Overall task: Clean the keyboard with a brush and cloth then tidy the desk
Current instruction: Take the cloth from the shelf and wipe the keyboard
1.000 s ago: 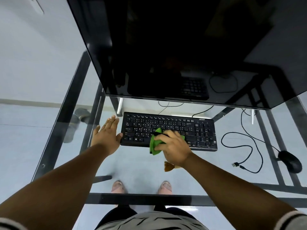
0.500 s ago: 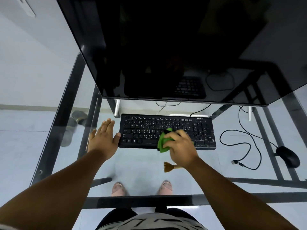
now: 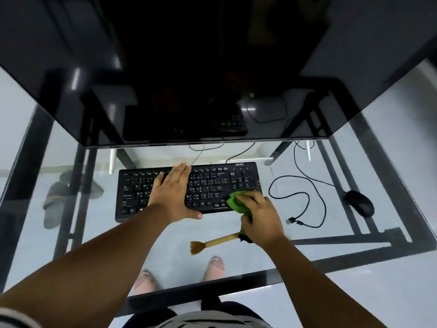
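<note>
A black keyboard [image 3: 212, 183] lies on the glass desk [image 3: 165, 233] under the monitor. My left hand [image 3: 173, 192] lies flat on the keyboard's left-middle keys, fingers straight. My right hand [image 3: 260, 216] grips a bunched green cloth [image 3: 237, 203] against the keyboard's lower right corner. The same hand also holds a small brush [image 3: 217, 241], whose wooden handle and brown bristles stick out leftward below the wrist, above the glass.
A large dark monitor [image 3: 212, 67] overhangs the back of the desk. A black mouse [image 3: 359, 202] and a loose black USB cable [image 3: 305, 204] lie to the right. Slippers [image 3: 61, 195] and my feet show through the glass on the floor.
My left hand moved from the glass left of the keyboard onto its keys. My right hand slid the cloth right along the keyboard's front to its lower right corner.
</note>
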Motion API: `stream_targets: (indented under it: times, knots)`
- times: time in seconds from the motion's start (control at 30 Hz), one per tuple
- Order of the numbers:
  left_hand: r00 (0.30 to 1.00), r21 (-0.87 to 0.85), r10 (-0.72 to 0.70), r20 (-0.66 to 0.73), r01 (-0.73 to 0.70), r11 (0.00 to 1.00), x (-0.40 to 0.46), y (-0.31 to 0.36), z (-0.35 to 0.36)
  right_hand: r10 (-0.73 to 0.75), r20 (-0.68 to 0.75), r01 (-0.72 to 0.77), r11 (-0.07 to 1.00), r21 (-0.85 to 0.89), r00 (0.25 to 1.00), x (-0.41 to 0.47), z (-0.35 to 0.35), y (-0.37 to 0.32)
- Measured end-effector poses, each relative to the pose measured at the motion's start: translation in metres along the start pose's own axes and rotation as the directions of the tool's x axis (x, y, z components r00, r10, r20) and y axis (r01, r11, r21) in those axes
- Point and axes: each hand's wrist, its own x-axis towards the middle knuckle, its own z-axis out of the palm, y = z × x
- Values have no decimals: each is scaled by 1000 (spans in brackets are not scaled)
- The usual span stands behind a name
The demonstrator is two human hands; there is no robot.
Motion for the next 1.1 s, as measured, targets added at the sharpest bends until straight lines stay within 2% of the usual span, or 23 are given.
stream_targets:
  times: [0.13,0.23,0.37,0.47,0.6,0.67,0.7,0.77,0.83,0.97,1.1]
  knots:
    - [996,87,-27,87,20,996,15,14,-4,165,-133,-161,986,35,977,-4,-4,27]
    - [991,132,-54,124,37,991,20,16,-10,101,-135,-96,995,41,986,-4,2,13]
    - [989,168,-72,129,50,985,25,22,-14,-112,-32,113,993,26,993,-1,1,15]
    - [989,169,-79,121,57,984,25,21,-13,-50,-93,53,998,29,994,2,-2,28]
    - [992,132,-64,106,50,990,23,19,-10,11,-149,7,993,119,989,3,3,30]
    - [1000,76,6,30,-8,997,12,16,-3,32,-161,2,978,207,986,5,3,30]
    - [996,48,67,-51,-64,997,4,15,1,50,-162,-7,968,252,986,6,3,31]
    - [948,-7,177,-264,-185,983,-13,18,11,82,-159,-28,948,316,984,8,0,33]
    - [898,-102,215,-384,-272,957,-25,25,21,109,-165,-45,934,355,980,10,0,32]
    - [915,-219,294,-277,-358,908,-38,39,38,137,-177,-60,922,382,975,12,1,30]
    - [949,-230,314,-25,-312,922,-43,53,41,116,-182,-42,928,370,976,13,0,31]
